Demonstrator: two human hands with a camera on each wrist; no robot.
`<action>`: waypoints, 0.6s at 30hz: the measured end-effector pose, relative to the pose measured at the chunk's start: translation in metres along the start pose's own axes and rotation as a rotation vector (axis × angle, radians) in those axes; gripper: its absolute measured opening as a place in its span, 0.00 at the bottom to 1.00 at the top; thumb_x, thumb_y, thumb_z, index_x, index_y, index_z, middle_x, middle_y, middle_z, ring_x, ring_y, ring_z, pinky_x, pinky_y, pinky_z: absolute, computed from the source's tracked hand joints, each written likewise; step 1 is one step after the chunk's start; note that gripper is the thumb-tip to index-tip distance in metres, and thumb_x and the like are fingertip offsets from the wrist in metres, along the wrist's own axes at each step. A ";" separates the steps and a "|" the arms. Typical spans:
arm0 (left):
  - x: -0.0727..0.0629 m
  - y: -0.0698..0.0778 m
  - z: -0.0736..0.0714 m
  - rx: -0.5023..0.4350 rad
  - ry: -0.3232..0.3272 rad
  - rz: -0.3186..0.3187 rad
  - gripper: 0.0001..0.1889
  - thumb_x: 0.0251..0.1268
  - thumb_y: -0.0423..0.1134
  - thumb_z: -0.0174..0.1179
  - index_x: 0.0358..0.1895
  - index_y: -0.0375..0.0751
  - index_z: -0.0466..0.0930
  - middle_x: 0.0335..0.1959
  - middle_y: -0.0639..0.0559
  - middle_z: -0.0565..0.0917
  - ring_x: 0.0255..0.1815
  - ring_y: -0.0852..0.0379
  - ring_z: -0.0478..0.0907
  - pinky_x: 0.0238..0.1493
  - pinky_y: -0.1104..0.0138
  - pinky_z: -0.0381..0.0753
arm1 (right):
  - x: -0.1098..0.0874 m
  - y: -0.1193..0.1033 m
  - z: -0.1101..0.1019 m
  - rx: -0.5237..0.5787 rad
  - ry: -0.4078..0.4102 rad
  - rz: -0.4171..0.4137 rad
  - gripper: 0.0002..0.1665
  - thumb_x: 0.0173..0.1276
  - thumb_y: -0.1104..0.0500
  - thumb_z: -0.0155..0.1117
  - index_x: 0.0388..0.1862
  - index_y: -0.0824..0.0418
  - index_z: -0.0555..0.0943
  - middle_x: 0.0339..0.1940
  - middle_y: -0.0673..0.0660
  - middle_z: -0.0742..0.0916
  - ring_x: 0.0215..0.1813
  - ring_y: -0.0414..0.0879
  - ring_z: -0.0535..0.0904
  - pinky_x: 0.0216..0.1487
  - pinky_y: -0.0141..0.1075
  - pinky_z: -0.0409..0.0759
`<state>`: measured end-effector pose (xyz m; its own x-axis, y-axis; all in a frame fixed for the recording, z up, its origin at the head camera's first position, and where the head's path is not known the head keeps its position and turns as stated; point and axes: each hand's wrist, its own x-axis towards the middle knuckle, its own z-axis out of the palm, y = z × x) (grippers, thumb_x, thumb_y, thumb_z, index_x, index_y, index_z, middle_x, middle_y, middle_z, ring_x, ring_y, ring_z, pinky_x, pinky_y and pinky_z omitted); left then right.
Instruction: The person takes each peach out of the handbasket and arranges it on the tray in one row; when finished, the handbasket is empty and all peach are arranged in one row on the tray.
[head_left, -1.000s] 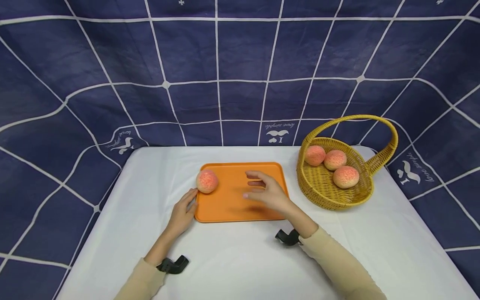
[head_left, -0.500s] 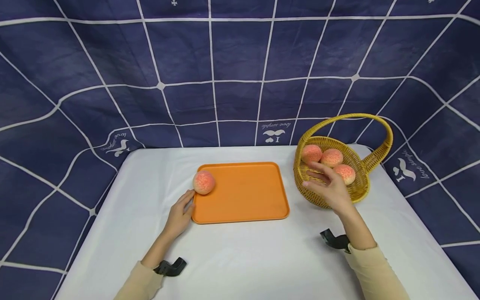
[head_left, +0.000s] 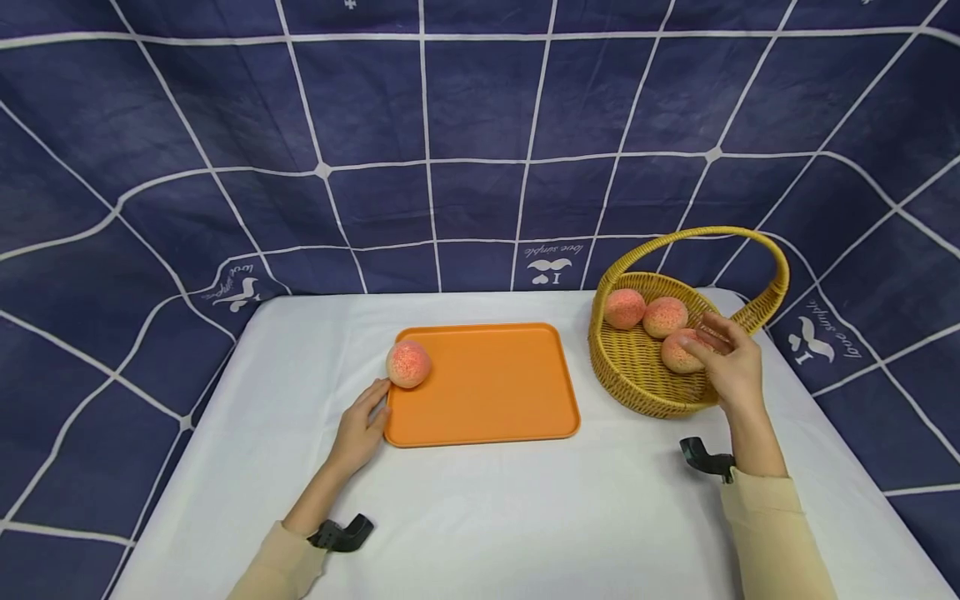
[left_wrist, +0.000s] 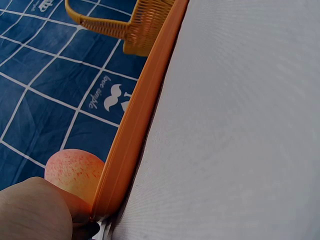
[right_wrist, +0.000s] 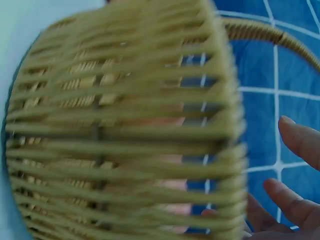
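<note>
In the head view my left hand (head_left: pixel 360 429) rests at the left edge of an orange tray (head_left: pixel 487 387), its fingers extended along the rim. A pink and cream peach (head_left: pixel 408 364) sits on the tray's left side, just beyond those fingertips. My right hand (head_left: pixel 735 364) reaches over the right rim of a woven yellow basket (head_left: pixel 633 379). Its thumb and fingers are spread around the nearest peach (head_left: pixel 678 352) inside. Two more peaches, one at the back left (head_left: pixel 624 309) and one beside it (head_left: pixel 665 317), lie there too. The right wrist view shows the fingers (right_wrist: pixel 292 200) apart above the rim.
A white cloth (head_left: pixel 480 517) covers the table. The basket's tall arched handle (head_left: pixel 705 233) rises over its back. Behind hangs a dark blue curtain (head_left: pixel 480 108) with white grid lines. Each wrist wears a black camera mount, such as the left one (head_left: pixel 343 535).
My right hand has moved from above the tray rightward to the basket, then across to its right side by the nearest peach. My left hand has stayed at the tray's edge.
</note>
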<state>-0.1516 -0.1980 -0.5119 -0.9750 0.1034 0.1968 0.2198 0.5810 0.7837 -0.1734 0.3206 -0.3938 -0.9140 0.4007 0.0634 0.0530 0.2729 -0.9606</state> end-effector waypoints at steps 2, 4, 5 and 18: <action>0.000 0.000 0.000 -0.005 -0.002 0.003 0.24 0.70 0.26 0.51 0.68 0.25 0.66 0.71 0.32 0.67 0.75 0.36 0.58 0.76 0.45 0.57 | 0.005 0.004 -0.001 -0.021 0.020 0.044 0.39 0.64 0.62 0.69 0.73 0.61 0.66 0.64 0.53 0.75 0.57 0.38 0.77 0.43 0.12 0.77; 0.000 0.000 0.000 -0.006 -0.004 0.006 0.24 0.70 0.26 0.51 0.68 0.25 0.66 0.71 0.32 0.67 0.75 0.36 0.58 0.76 0.45 0.57 | 0.009 0.007 -0.001 -0.044 0.030 0.077 0.40 0.65 0.61 0.68 0.74 0.60 0.65 0.69 0.58 0.73 0.61 0.43 0.75 0.42 0.12 0.76; 0.000 0.000 0.000 -0.007 -0.004 0.006 0.24 0.70 0.26 0.51 0.68 0.25 0.66 0.71 0.32 0.67 0.75 0.36 0.58 0.76 0.45 0.57 | 0.011 0.008 -0.001 -0.069 0.034 0.086 0.40 0.65 0.60 0.67 0.75 0.60 0.64 0.71 0.59 0.71 0.63 0.45 0.73 0.42 0.11 0.75; 0.000 0.001 -0.002 -0.006 -0.003 0.011 0.24 0.69 0.26 0.52 0.68 0.25 0.66 0.71 0.32 0.67 0.75 0.36 0.59 0.75 0.45 0.57 | 0.026 0.024 0.005 -0.178 -0.002 0.152 0.44 0.66 0.62 0.65 0.78 0.61 0.56 0.78 0.63 0.62 0.75 0.57 0.59 0.72 0.40 0.69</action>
<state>-0.1509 -0.1988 -0.5105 -0.9726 0.1117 0.2037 0.2304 0.5753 0.7848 -0.1980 0.3328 -0.4166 -0.8911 0.4470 -0.0789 0.2597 0.3595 -0.8963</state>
